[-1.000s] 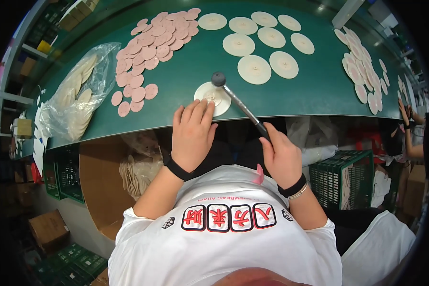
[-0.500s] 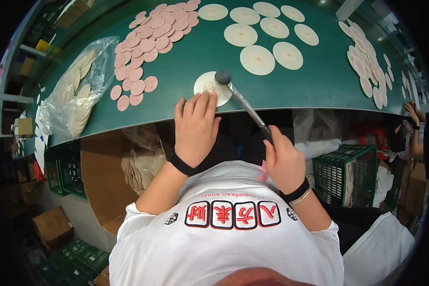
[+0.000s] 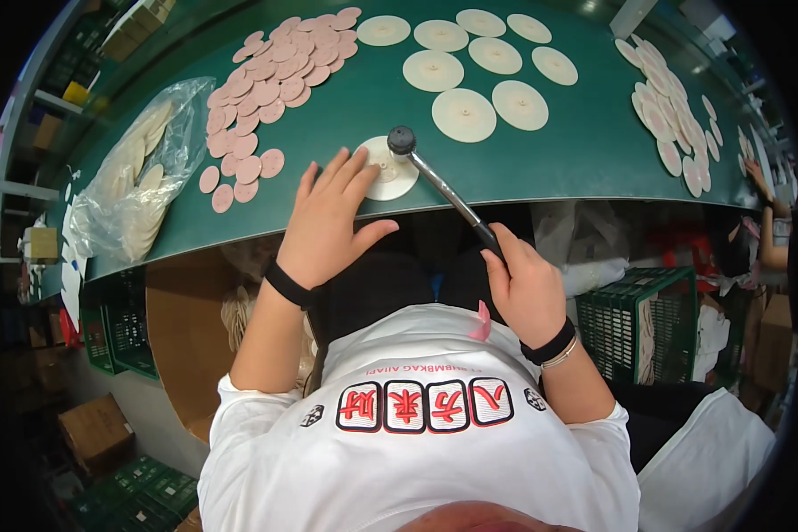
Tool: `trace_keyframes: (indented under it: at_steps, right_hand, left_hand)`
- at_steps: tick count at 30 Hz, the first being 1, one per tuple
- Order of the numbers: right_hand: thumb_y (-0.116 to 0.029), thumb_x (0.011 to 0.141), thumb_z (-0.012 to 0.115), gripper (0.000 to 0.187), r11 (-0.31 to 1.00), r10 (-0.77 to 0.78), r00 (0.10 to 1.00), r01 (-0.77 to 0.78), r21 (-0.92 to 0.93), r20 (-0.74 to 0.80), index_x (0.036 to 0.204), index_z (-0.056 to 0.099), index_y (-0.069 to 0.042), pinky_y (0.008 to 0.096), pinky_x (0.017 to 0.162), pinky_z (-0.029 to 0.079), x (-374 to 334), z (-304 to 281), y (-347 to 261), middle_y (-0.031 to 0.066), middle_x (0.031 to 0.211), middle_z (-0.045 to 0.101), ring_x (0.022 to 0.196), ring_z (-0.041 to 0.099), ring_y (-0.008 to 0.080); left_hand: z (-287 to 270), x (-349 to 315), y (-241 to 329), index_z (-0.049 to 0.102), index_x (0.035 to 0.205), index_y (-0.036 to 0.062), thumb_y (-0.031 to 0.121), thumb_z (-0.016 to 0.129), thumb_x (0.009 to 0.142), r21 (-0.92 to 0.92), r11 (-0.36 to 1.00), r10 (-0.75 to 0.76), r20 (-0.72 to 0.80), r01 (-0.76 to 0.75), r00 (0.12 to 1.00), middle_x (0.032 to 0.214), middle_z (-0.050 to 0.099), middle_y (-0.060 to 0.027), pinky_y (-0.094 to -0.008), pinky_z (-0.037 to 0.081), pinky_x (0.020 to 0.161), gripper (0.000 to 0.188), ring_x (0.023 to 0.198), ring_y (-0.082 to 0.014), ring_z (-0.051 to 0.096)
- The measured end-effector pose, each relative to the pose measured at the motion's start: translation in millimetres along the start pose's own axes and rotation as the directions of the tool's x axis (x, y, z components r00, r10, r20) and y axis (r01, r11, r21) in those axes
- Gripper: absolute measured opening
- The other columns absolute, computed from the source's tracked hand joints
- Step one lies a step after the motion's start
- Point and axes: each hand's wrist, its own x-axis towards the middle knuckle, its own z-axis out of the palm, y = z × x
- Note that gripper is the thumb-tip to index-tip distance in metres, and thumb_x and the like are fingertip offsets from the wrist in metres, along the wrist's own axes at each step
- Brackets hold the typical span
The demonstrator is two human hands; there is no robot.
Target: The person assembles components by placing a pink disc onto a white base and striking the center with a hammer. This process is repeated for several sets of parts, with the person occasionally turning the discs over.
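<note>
Bench work seen from above. The right hand (image 3: 525, 282) is wrapped around the black grip of a hammer (image 3: 445, 188) with a bright metal shaft and a rounded, dark grey head. The shaft slants up and to the left, placing the head over the upper right rim of a flat, round, cream-white disc (image 3: 397, 183). Whether head and disc touch cannot be told. This disc lies near the front edge of a smooth green tabletop (image 3: 523, 173), with a small raised fitting at its middle. The left hand (image 3: 324, 217) is unclenched and grasps nothing: its fingers are extended, the fingertips reach over the disc's left rim, and the thumb stands apart, pointing right. Whether the fingertips press on the disc is unclear.

Beyond, nine similar cream-white discs (image 3: 464, 115) lie spread out singly. To their left is a heap of smaller, overlapping pink discs (image 3: 279, 75); farther left, a clear plastic bag (image 3: 186, 115) contains pale discs. At right lies an elongated pile of overlapping pale and pinkish discs (image 3: 669, 115). Below the tabletop, a green plastic crate (image 3: 612, 332) stands at right and a brown cardboard box (image 3: 186, 328) at left.
</note>
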Motion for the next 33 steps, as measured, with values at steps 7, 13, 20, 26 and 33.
trace_keyframes:
  at_steps: [7,13,20,26,33]
  right_hand:
    - [-0.013,0.099,0.07,0.032,0.984,0.021,0.996,-0.005,0.178,-0.087,0.129,0.067,-0.002,0.0418,0.068,0.056,5,-5,-8,0.0201,0.1,0.073,0.077,0.07,0.0388]
    - [-0.012,0.099,0.07,0.033,0.994,-0.012,0.998,0.018,0.106,-0.06,0.131,0.067,-0.003,0.0404,0.068,0.055,10,-2,-8,0.0195,0.098,0.073,0.075,0.069,0.0366]
    - [-0.013,0.099,0.07,0.034,0.999,-0.03,0.998,0.032,0.035,-0.053,0.132,0.066,-0.005,0.0425,0.066,0.055,17,8,-18,0.0177,0.097,0.071,0.077,0.07,0.0382]
    - [-0.014,0.098,0.071,0.037,0.997,-0.078,0.987,0.076,-0.02,-0.139,0.133,0.064,-0.007,0.0475,0.061,0.054,15,1,-16,0.0162,0.091,0.068,0.075,0.068,0.0383]
    - [-0.025,0.1,0.067,0.035,0.995,0.027,0.997,-0.019,-0.102,0.073,0.128,0.058,-0.006,0.0471,0.056,0.056,11,16,-16,0.0142,0.085,0.066,0.068,0.069,0.0369]
  left_hand:
    - [22,-2,39,0.053,0.15,0.0052,0.046,0.082,0.084,0.292,0.946,-0.146,-0.012,0.143,0.989,0.14,0.056,-0.0188,-0.0607,0.032,0.119,0.084,0.133,-0.0357,0.051]
    - [36,-3,46,0.054,0.147,0.0037,0.045,0.081,0.085,0.318,0.917,-0.231,-0.068,0.241,0.97,0.137,0.058,-0.0207,-0.0599,0.033,0.119,0.079,0.136,-0.0353,0.05]
    - [36,-9,40,0.056,0.143,0.0022,0.037,0.082,0.085,0.321,0.928,-0.182,-0.049,0.188,0.982,0.138,0.057,-0.0209,-0.0585,0.034,0.118,0.072,0.14,-0.0366,0.049]
    - [34,-7,42,0.057,0.142,0.0019,0.029,0.083,0.084,0.253,0.957,-0.138,-0.047,0.145,0.989,0.137,0.057,-0.0211,-0.0571,0.036,0.117,0.069,0.139,-0.037,0.05]
    - [28,-6,46,0.053,0.146,0.0014,0.025,0.082,0.083,0.313,0.942,-0.13,-0.002,0.124,0.992,0.135,0.057,-0.0182,-0.0538,0.037,0.116,0.073,0.136,-0.0358,0.051]
